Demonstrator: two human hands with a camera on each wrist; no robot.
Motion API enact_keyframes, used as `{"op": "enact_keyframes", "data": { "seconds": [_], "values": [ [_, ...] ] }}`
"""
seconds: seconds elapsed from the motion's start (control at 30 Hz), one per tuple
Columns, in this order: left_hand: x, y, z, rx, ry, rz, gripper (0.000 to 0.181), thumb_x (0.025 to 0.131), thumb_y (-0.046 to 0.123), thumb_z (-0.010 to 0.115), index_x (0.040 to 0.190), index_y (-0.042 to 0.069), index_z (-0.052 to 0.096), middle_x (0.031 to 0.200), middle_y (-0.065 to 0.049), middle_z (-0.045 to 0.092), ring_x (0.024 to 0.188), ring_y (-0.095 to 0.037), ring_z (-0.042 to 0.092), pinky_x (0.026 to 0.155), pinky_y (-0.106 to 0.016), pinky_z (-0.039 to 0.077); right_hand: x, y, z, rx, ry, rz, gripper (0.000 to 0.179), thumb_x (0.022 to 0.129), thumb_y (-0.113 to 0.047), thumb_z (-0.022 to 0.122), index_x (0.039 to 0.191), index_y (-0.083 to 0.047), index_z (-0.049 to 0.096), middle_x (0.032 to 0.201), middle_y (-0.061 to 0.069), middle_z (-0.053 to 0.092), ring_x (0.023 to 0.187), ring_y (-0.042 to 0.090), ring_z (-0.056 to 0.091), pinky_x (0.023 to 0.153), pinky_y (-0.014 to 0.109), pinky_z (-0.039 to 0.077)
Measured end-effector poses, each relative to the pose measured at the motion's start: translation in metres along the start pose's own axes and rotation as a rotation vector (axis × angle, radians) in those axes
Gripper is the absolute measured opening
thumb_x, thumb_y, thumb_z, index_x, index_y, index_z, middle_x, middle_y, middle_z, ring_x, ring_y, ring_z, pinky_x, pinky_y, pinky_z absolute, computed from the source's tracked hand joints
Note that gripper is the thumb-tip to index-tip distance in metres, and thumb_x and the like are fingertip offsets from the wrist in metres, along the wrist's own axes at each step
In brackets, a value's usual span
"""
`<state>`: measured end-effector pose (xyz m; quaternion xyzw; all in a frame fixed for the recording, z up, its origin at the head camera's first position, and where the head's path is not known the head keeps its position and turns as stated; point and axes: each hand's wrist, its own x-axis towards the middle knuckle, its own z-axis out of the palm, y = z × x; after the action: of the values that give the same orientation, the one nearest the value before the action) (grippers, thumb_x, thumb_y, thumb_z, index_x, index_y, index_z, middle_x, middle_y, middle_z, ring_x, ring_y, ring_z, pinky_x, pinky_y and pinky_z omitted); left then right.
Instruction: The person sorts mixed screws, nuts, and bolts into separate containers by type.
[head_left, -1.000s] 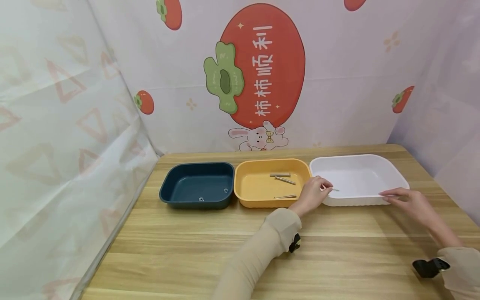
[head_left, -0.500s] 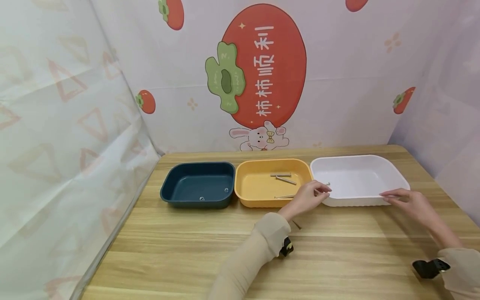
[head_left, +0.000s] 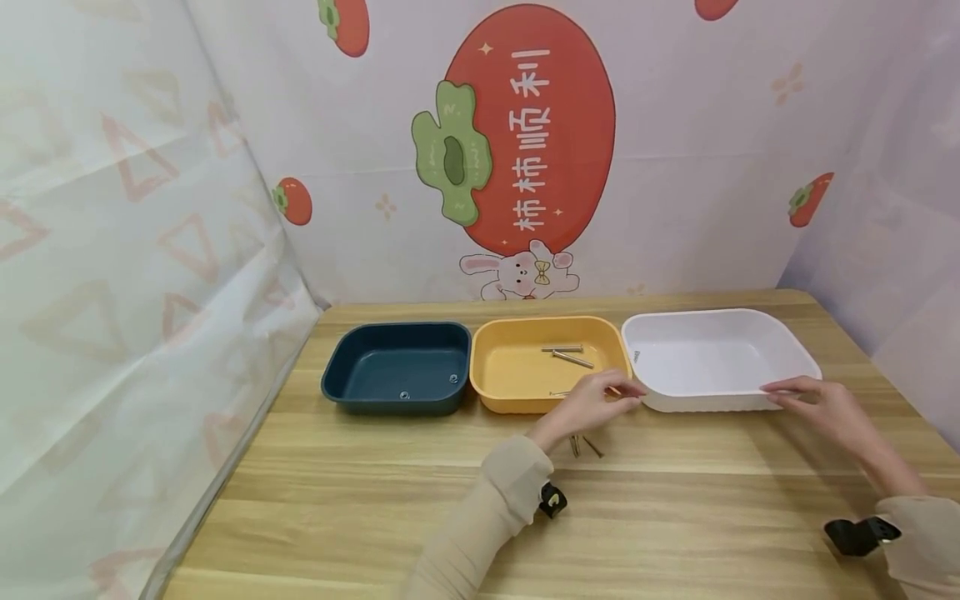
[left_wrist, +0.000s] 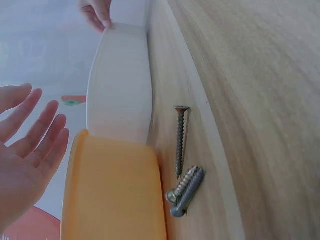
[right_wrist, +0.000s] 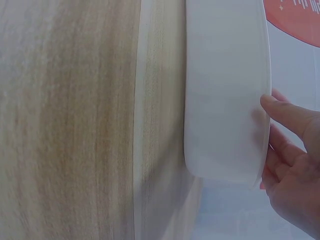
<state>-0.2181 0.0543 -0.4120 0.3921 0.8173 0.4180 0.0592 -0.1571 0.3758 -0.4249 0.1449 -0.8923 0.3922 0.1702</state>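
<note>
My left hand (head_left: 588, 404) is over the front right corner of the yellow box (head_left: 495, 406), its fingers relaxed and nothing between them in the left wrist view. Just below it on the table lie loose screws: a single screw (left_wrist: 180, 142) and a pair of screws (left_wrist: 187, 192) side by side. With thumb and fingers, my right hand (head_left: 821, 408) pinches the front rim of the white box (head_left: 720, 402) near its right corner. Inside the white box, a small screw (head_left: 637, 356) rests against the left wall.
Long bolts (head_left: 572, 359) lie in the yellow box, one partly hidden by my left hand. To its left stands a dark blue box (head_left: 397, 408) with two small nuts (head_left: 404, 395) in it. A printed cloth (head_left: 360, 250) hangs behind the wooden table (head_left: 337, 500).
My left hand has let go of a small screw at the white box and drawn back to the left, uncovering screws on the table. The right hand has stayed on the rim.
</note>
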Motion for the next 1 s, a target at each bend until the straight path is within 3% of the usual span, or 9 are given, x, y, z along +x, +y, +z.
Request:
{"op": "enact_keyframes", "data": {
  "seconds": [0.73,1.0],
  "values": [
    [-0.038,-0.015,-0.026,0.088,-0.106,0.034,0.017,0.086,0.016,0.058,0.1,0.007,0.064,0.096,0.001,0.063,0.088,-0.001,0.053,0.078,-0.01,0.04,-0.001,0.003,-0.002,-0.053,-0.008,0.044,0.01,0.079,-0.002,0.063,0.087,-0.007,0.067,0.085,-0.037,0.052,0.083,-0.026,0.039,0.068,0.002,0.027],
    [-0.049,-0.023,-0.032,0.175,-0.154,0.064,0.014,0.085,0.014,0.059,0.097,0.009,0.065,0.095,0.001,0.063,0.087,-0.003,0.053,0.079,-0.011,0.038,0.0,0.003,-0.001,-0.044,-0.011,0.045,0.011,0.079,-0.002,0.063,0.087,-0.008,0.068,0.085,-0.037,0.051,0.082,-0.025,0.04,0.067,0.002,0.028]
  ]
}}
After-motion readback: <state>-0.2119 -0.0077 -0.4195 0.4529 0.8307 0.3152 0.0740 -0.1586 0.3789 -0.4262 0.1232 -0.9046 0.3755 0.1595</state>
